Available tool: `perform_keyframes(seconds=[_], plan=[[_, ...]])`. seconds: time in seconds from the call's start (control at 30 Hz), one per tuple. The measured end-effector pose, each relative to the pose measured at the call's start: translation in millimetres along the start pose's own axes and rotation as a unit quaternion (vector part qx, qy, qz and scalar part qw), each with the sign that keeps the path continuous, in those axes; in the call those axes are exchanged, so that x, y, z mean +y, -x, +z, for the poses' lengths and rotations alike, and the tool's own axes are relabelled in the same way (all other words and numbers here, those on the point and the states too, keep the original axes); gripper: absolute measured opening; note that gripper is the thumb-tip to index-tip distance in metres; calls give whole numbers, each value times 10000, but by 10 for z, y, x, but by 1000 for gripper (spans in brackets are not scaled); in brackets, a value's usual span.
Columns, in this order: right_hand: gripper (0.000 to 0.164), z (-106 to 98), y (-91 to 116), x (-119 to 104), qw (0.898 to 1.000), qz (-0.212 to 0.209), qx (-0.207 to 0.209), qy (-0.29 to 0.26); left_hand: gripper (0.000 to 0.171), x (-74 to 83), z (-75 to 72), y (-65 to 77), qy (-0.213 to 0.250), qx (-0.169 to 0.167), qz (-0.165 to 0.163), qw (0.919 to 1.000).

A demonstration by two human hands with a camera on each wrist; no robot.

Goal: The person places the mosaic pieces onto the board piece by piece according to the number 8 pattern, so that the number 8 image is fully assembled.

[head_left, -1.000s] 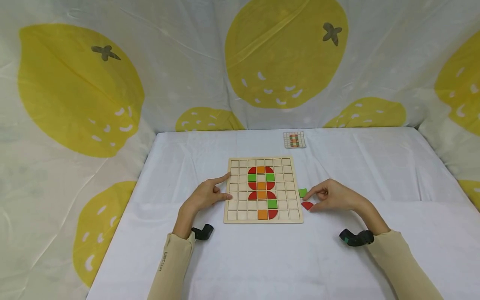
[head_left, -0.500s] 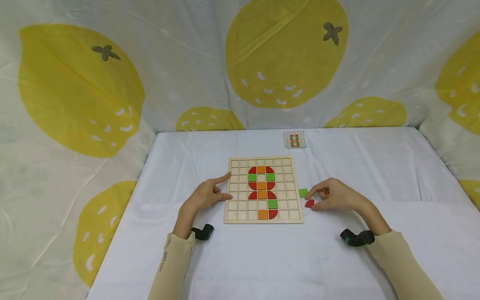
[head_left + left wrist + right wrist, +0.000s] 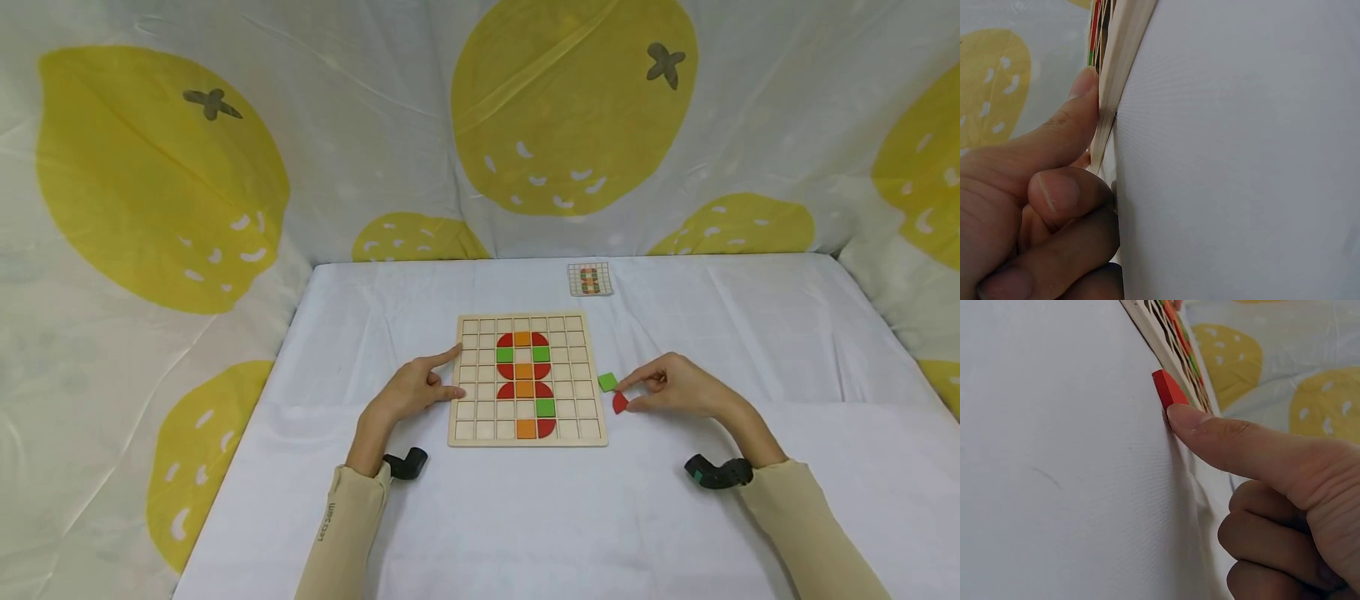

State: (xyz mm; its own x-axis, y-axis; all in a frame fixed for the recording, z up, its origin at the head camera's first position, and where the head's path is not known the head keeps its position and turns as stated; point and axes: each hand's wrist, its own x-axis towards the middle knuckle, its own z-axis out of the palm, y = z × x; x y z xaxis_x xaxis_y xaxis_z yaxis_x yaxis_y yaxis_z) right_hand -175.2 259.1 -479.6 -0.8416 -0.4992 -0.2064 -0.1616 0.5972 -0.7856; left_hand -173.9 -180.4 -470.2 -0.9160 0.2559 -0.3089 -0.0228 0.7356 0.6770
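A square wooden grid board (image 3: 480,443) lies on the white-covered table, with red, orange and green pieces set in several of its cells. My left hand (image 3: 408,388) rests at its left edge, index finger and thumb stretched out onto the rim. In the left wrist view the thumb (image 3: 1075,112) presses the board's side and the other fingers curl below. To the right of the board, my right hand (image 3: 675,387) has a red quarter-circle piece (image 3: 620,403) between thumb and index finger. A green square piece (image 3: 607,382) lies by that index fingertip. In the right wrist view the thumb (image 3: 1210,428) touches the red piece's edge; the index finger is hidden.
Behind the board lies a small pattern card (image 3: 590,280) with a similar coloured figure on a grid. A white cloth printed with yellow lemons (image 3: 573,108) hangs behind and at the sides. Black wrist devices (image 3: 718,472) sit at both wrists.
The right hand has shifted slightly right and away from me, turning and drawing the red piece to the right. The green square has turned askew. The left hand and the board stay put.
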Motion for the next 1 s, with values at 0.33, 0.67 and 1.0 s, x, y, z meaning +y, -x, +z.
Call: perform_keyframes(seconds=[0.33, 0.67, 1.0], plan=[[25, 33, -18, -13, 9992, 182, 354, 56, 86, -9, 3, -7, -50, -6, 37, 10000], [27, 141, -48, -58, 9999, 143, 0, 55, 86, 0, -1, -3, -36, -17, -41, 10000], [28, 52, -10, 11, 9999, 76, -71, -12, 86, -7, 1, -6, -68, -3, -17, 10000]])
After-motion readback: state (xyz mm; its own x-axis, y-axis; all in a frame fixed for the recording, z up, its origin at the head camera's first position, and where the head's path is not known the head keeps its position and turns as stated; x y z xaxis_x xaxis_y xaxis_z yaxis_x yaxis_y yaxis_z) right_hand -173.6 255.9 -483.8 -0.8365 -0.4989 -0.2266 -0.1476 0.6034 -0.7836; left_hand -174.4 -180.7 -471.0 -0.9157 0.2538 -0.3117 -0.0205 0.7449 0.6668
